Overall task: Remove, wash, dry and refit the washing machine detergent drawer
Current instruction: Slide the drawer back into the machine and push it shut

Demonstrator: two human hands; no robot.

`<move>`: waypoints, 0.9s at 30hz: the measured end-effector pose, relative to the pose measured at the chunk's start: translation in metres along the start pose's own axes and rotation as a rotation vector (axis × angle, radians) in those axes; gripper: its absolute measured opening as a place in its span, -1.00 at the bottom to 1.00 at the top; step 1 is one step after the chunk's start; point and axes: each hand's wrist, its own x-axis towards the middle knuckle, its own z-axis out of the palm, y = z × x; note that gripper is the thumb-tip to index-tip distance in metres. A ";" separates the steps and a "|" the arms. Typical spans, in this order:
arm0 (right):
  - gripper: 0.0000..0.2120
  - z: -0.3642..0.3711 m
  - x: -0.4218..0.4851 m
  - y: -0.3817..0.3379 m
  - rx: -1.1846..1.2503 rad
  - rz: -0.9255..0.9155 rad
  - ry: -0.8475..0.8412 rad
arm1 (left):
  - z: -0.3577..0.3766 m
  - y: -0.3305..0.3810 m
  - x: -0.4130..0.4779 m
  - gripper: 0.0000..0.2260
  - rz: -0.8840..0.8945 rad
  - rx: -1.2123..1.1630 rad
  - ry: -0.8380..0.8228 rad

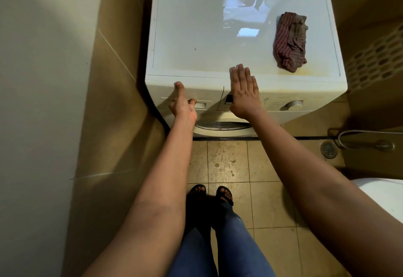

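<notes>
Detergent drawer (204, 105) sits in the front panel of the washing machine (196, 43), over at nine o'clock from the dial (294, 104), and it looks flush with the panel, not pulled out. Left hand (182, 108) is right on it: thumb pointing up against the panel's top edge, the other fingers curled in and hooked on the drawer's handle recess, so that one has a hold on the drawer front. Right hand (244, 93) is spread flat with straight fingers, palm against the panel just at three o'clock of the drawer, fingertips reaching over the front lip onto the machine's top; it holds nothing, only presses. Up on the top of the machine, at two o'clock from the right hand, lies a crumpled striped cloth (291, 42), well apart from both hands. Below the panel at six o'clock the rim of the round door (222, 128) shows between the two forearms. Down on the tiled floor (229, 163) the person's feet in dark sandals (210, 194) stand at six o'clock from the door. At four o'clock from the door there's a round drain (328, 149), with a metal hose (362, 133) looping just beside it, and a perforated basket (375, 58) stands at three o'clock of the machine
</notes>
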 end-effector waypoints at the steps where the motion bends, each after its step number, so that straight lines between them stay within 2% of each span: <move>1: -0.12 0.000 0.000 0.000 0.006 0.005 0.000 | 0.000 0.000 0.000 -0.71 0.002 0.003 -0.004; 4: -0.12 -0.001 0.000 0.000 0.006 0.008 -0.009 | -0.003 -0.002 0.002 -0.67 -0.011 0.019 -0.008; 10: -0.12 -0.003 0.001 0.000 0.007 0.003 -0.036 | -0.009 -0.004 0.000 -0.43 -0.100 0.187 -0.025; 17: -0.08 -0.003 0.003 0.002 0.000 0.000 -0.049 | -0.006 -0.003 0.009 -0.28 -0.046 0.287 -0.049; 27: -0.06 -0.004 0.002 0.002 0.009 -0.014 -0.055 | -0.015 -0.004 0.010 -0.42 -0.015 0.316 -0.123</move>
